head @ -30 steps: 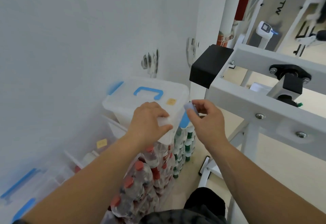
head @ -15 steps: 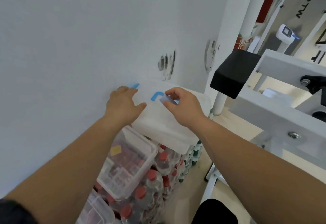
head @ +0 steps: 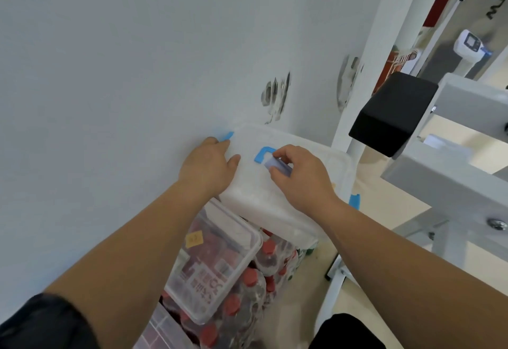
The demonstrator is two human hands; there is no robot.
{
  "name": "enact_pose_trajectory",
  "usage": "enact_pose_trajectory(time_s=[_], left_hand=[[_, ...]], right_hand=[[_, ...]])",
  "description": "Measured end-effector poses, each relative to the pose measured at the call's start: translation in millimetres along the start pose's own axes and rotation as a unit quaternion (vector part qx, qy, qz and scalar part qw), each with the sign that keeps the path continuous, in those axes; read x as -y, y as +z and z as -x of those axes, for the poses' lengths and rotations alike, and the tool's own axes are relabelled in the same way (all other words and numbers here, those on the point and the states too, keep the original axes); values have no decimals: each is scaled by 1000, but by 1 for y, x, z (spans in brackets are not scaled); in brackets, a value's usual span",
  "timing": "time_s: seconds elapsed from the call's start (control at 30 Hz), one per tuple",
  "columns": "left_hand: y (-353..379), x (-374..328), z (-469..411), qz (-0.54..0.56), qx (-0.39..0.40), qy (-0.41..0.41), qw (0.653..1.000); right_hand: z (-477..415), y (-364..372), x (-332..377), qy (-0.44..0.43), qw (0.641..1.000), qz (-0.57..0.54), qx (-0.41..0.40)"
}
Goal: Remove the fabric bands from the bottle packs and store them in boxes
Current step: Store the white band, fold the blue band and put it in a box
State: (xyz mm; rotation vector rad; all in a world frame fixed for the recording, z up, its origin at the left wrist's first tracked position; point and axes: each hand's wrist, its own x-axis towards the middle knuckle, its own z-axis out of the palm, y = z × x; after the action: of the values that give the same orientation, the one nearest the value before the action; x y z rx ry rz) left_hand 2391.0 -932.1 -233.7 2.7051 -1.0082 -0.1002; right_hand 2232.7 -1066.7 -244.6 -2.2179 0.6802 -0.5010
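A translucent white storage box (head: 277,200) with a blue handle (head: 262,154) and blue side clips sits on top of packs of red-capped bottles (head: 247,291) beside the wall. My left hand (head: 207,168) rests on the box's left edge, fingers reaching the blue clip (head: 226,136). My right hand (head: 298,176) lies on the lid and pinches a small bluish folded band (head: 277,166) between thumb and fingers, right by the handle.
A second clear box (head: 214,263) with a yellow sticker holds red-labelled items below left. A white wall runs close on the left. A white metal frame (head: 450,178) with a black pad (head: 393,116) stands to the right, over a beige floor.
Both hands moved from the box's near edge up onto its lid. The left went to the far-left clip, the right carried the band to the handle. The camera came closer.
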Motion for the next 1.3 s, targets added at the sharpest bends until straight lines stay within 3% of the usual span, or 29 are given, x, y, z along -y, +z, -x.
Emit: enact_pose_trajectory(time_s=[0.4, 0.5, 0.6, 0.7, 0.8, 0.93, 1.3], left_hand=[[-4, 4, -1, -91, 38, -35, 995], [-10, -10, 12, -116, -2, 15, 993], [-14, -38, 34, -49, -39, 133, 989], [-11, -70, 63, 32, 8, 253, 967], [4, -89, 77, 26, 64, 319, 945], [17, -94, 78, 40, 70, 323, 943], [0, -99, 84, 137, -6, 328, 935]], right_hand=[[-1, -4, 3, 20, 999, -45, 3], [1, -17, 8, 34, 994, -106, -15], [16, -37, 2, 15, 995, -90, -41], [42, -57, -20, 7, 996, -52, -65], [66, -70, -44, 29, 994, -54, -87], [86, -70, -62, 56, 987, -109, -101], [91, -79, -54, 73, 967, -205, -130]])
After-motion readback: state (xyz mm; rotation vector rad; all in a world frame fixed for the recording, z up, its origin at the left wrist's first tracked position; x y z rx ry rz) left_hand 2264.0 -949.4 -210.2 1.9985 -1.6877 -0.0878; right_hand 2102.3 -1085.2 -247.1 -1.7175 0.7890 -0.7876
